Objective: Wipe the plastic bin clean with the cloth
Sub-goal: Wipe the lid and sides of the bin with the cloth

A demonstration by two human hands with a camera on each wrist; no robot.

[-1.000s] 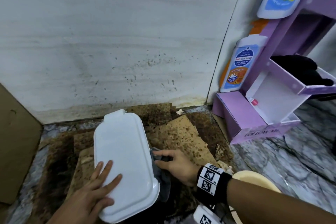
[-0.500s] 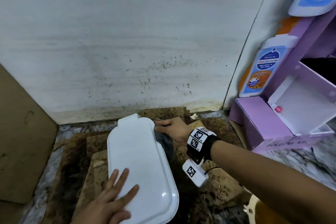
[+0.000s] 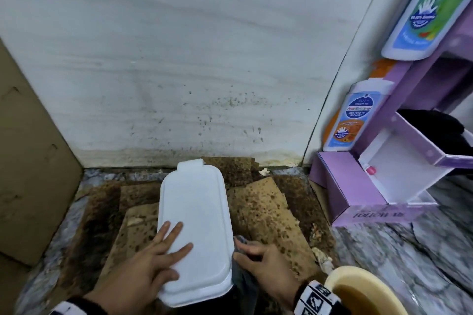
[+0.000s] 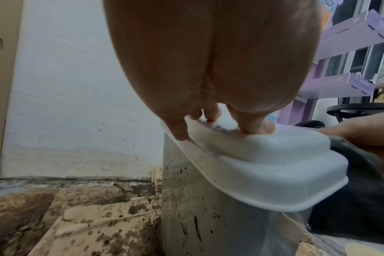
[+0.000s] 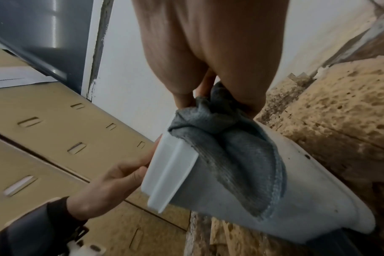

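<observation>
A white plastic bin point(image 3: 194, 217) with its lid on stands on stained cardboard by the wall. My left hand point(image 3: 171, 240) lies flat on the near end of the lid point(image 4: 263, 155), fingers straight and pressing down. My right hand point(image 3: 253, 250) grips a bunched grey cloth point(image 3: 242, 279) and holds it against the bin's right side near the front corner. The right wrist view shows the cloth point(image 5: 226, 147) draped down the bin's wall point(image 5: 296, 199) just under the lid rim. In the left wrist view, dark specks dot the bin's left wall point(image 4: 186, 199).
Soiled cardboard sheets point(image 3: 266, 212) cover the floor around the bin. A brown carton point(image 3: 30, 161) stands at the left and a purple display stand point(image 3: 371, 186) with wash bottles point(image 3: 353, 120) at the right. A beige bowl point(image 3: 340, 276) sits by my right wrist.
My right hand has slid the cloth along the bin's right side from the far end back to the near corner. My left hand stays flat on the lid.
</observation>
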